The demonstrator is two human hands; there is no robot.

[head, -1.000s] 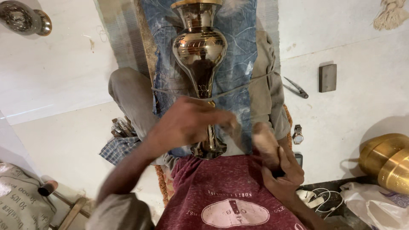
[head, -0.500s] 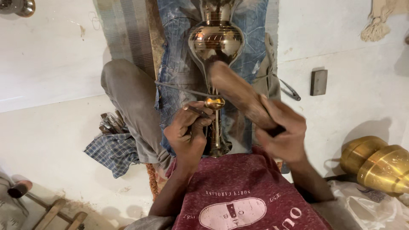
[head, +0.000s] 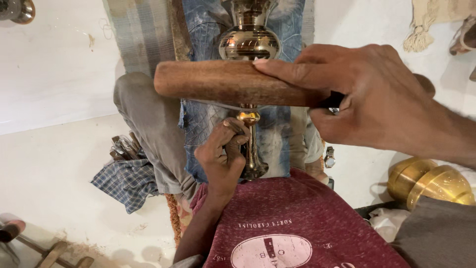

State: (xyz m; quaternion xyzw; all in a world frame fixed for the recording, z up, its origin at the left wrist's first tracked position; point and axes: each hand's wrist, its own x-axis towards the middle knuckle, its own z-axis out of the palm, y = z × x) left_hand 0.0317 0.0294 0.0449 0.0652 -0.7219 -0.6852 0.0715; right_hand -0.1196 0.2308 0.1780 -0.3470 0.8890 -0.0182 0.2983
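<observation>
Right hand grip: right hand [head: 382, 106] closed around a wooden mallet [head: 233, 82], now raised crosswise over the work, higher than half a second ago.
Left hand grip: left hand [head: 223, 154] pinches a small tool against the narrow stem of the brass vessel [head: 249, 44].
Vessel place: lying along the denim cloth [head: 203, 119] over the lap, bulb far, foot near.
Meaning: seemingly poised between blows.
Nearby: brass bowls [head: 429, 181] at the right edge.

We see bare left hand [head: 221, 158] and right hand [head: 377, 99], no sleeves | we wear a heathered maroon T-shirt [head: 307, 223], pale round print | grey trousers [head: 148, 129] beyond the T-shirt
</observation>
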